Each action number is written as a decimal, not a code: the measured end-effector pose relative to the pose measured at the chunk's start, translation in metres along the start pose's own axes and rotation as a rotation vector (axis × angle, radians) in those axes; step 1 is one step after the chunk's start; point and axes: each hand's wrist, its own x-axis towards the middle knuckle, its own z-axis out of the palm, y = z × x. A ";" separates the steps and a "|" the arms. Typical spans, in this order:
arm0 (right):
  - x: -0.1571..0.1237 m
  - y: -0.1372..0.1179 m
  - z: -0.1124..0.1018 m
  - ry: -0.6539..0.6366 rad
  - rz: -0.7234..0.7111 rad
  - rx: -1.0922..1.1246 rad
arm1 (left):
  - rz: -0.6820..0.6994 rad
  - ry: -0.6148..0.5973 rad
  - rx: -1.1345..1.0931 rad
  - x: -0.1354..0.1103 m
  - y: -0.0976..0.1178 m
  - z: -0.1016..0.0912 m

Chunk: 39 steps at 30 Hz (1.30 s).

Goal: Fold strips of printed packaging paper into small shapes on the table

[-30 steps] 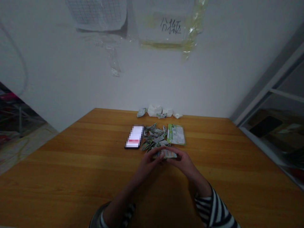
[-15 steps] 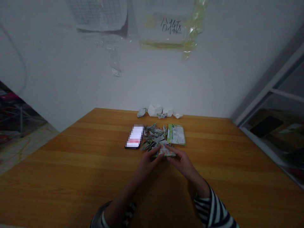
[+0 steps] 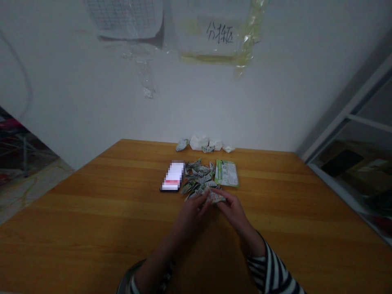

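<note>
I'm pinching the small printed packet [image 3: 217, 197] between the thumb and fingertips of my left hand [image 3: 192, 210] and my right hand [image 3: 234, 207], low over the table [image 3: 269, 204] at the near edge of the crumpled pile [image 3: 200, 171]. To handle it well, I'd keep both pinches light and even, since its thin wrapper probably creases easily. Its long axis seems to run left to right, the visible end pointing right, though my left fingers hide the other end.
</note>
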 end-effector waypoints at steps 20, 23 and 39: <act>0.001 0.003 -0.004 0.199 -0.031 -0.147 | -0.080 0.065 -0.211 0.005 0.004 -0.003; 0.000 0.003 0.002 0.229 -0.025 -0.067 | -0.137 0.108 -0.315 0.005 0.005 -0.002; -0.004 0.005 0.012 0.247 -0.030 0.047 | -0.071 0.150 -0.165 0.001 0.001 0.003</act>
